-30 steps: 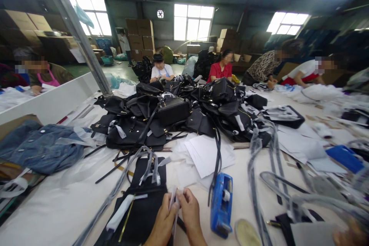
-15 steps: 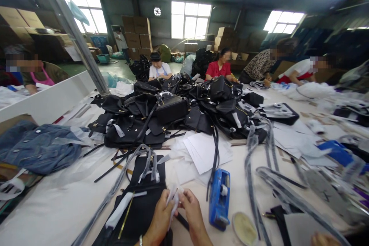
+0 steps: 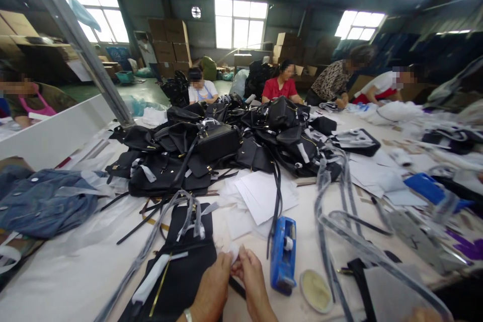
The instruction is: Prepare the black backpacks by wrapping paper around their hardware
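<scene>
My left hand [image 3: 215,284] is closed with its fingertips on a small piece of white wrap [image 3: 234,251], at the lower middle of the view. Beside it, my right hand [image 3: 251,274] pinches the same wrap from the other side. A dark strap passes beneath both hands. Under and left of my left hand lies a black bag [image 3: 188,266] with a gold zipper and a white-wrapped zipper pull. Its handle is covered in translucent wrap. The blue tape dispenser [image 3: 284,256] stands right of my right hand, near a round dish [image 3: 316,291] of yellowish material.
A large pile of black bags [image 3: 222,141] spans the table's middle. White paper sheets [image 3: 256,193] lie before it. A denim garment [image 3: 49,201] is at left, wrapped straps [image 3: 377,256] at right. Several people work across the table. Part of another hand shows at the bottom right.
The white wrap between my hands looks smaller and more bunched, and my fingers have drawn closer together. The whole view has shifted slightly.
</scene>
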Available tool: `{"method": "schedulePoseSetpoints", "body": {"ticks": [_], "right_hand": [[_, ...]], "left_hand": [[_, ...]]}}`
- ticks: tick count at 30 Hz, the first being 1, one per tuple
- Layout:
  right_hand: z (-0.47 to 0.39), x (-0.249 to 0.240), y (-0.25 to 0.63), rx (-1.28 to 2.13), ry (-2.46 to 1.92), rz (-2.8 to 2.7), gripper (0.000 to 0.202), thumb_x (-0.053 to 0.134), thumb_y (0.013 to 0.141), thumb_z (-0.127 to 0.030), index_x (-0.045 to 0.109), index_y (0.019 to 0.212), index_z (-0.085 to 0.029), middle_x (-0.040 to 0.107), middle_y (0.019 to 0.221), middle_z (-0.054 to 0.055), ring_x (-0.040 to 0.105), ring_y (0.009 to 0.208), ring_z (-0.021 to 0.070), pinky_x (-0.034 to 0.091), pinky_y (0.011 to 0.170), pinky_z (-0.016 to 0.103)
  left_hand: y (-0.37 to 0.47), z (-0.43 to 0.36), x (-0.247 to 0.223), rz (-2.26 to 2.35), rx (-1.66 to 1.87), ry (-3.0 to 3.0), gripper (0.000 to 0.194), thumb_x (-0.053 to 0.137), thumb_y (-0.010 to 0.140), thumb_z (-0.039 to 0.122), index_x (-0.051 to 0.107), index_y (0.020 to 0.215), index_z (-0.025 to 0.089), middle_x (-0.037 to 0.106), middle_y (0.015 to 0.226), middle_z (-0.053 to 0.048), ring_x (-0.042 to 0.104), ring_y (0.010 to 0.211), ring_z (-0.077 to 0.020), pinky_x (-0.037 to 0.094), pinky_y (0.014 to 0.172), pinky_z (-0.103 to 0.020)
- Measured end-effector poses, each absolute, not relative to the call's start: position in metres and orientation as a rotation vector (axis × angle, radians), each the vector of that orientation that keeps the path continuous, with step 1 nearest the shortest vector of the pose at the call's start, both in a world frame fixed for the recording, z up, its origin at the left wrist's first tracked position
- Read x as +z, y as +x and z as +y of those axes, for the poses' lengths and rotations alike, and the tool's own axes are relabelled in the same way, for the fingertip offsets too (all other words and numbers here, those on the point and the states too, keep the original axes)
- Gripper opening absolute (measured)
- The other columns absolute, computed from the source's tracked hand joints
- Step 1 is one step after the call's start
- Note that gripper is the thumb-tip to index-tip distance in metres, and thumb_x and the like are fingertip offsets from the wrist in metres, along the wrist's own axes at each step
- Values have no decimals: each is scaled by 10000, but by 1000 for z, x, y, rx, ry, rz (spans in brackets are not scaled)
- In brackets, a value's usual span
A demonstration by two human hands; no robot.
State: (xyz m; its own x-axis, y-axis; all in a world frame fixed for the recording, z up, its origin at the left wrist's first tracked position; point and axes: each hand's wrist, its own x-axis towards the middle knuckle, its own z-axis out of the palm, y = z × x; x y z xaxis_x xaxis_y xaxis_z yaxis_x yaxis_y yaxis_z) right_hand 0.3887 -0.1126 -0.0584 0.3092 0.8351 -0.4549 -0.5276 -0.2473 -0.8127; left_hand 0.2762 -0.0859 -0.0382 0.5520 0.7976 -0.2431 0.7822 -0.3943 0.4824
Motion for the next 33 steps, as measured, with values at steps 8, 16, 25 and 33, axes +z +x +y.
{"method": "schedulePoseSetpoints", "body": {"ticks": [8, 16, 25, 33], "right_hand": [[-116, -61, 398, 1161, -1344, -505, 359, 632, 769, -519, 530, 725, -178, 523, 549, -41, 503, 513, 116, 429, 526, 235], [-122, -42, 411, 971, -1598, -970, 196, 511, 866, -374, 536, 761, -211, 567, 609, -27, 537, 554, 139, 393, 547, 235], [-189, -82, 527, 386, -2331, -671, 324, 508, 823, -487, 622, 750, -192, 653, 818, 111, 579, 805, 256, 375, 704, 328], [-198, -90, 516, 524, -2178, -622, 350, 487, 797, -501, 623, 677, -202, 651, 663, 29, 581, 659, 197, 375, 591, 269]], "left_hand": [[273, -89, -33, 1059, 415, 1771, 370, 437, 905, 247, 452, 1272, 208, 626, 1152, -143, 618, 1032, -260, 458, 898, -359], [276, -75, -37, 1028, 564, 1024, 351, 701, 723, 464, 538, 845, 178, 662, 685, -13, 597, 572, -142, 452, 553, -233], [274, -76, -29, 1034, 527, 1012, 380, 707, 696, 480, 518, 848, 187, 649, 652, 11, 557, 519, -119, 403, 505, -219], [268, -76, -24, 1018, 523, 1020, 393, 710, 693, 480, 504, 861, 191, 663, 664, 7, 578, 534, -125, 417, 525, -223]]}}
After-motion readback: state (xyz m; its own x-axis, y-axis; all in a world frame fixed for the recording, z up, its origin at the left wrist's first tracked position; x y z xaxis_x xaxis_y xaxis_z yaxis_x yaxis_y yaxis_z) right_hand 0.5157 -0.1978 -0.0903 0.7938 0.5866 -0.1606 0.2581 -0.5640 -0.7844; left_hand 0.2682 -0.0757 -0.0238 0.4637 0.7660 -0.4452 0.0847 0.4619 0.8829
